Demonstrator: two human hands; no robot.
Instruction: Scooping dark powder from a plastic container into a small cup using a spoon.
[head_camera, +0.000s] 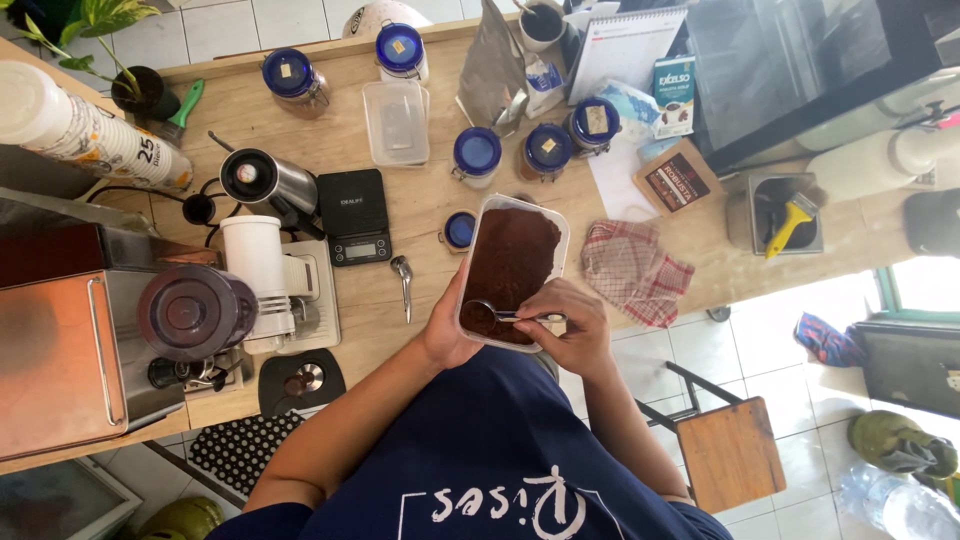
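left hand (447, 330) gripping the tub of ground coffee (512, 262) at its near-left edge | right hand (572, 330) pinched on metal scoop (497, 314) | tip: keep tub steady, scoop level over the worktop (400, 300)

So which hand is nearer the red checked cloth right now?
Right. The right hand, holding a spoon, sits just below-left of the cloth; the left hand grips the far side of the coffee container.

Left hand (447, 330) grips the near left edge of a clear plastic tub (512, 270) of brown grounds. Right hand (572, 325) holds a metal spoon (500, 314) over the grounds. Checked cloth (634, 270) at 3 o'clock of tub; black scale (355, 215) at 9 o'clock, both on the table (420, 210).
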